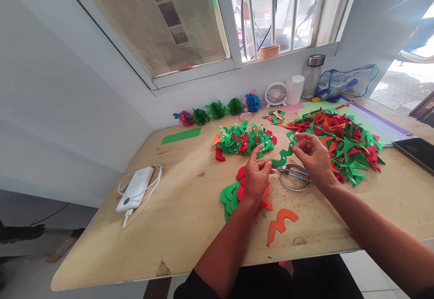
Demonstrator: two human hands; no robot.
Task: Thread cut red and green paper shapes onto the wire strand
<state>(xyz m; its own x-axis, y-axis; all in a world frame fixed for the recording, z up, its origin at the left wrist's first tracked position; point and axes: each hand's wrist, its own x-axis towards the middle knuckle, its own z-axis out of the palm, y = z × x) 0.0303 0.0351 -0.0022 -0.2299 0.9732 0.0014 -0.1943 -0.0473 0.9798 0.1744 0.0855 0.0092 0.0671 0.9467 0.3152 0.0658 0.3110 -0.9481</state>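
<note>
A green wavy paper cutout (282,158) with small white patches is stretched between my hands above the table. My left hand (258,172) pinches its left end, and my right hand (313,158) pinches its upper right end. Under the strip, a pair of small scissors or snips (294,172) lies across a round metal ring (292,187). Partly hidden by my left hand is a pile of green paper cutouts (230,198), with red and orange ones beside it. An orange wavy cutout (282,223) lies flat nearer the front edge.
Behind my hands sits a heap of curled paper pieces (242,138); a larger heap of scraps (352,140) spreads to the right. A white power bank (135,188) with cable lies left. Paper ornaments (216,110), a small fan (275,94) and a glass bottle (312,79) line the wall. A phone (416,153) rests right.
</note>
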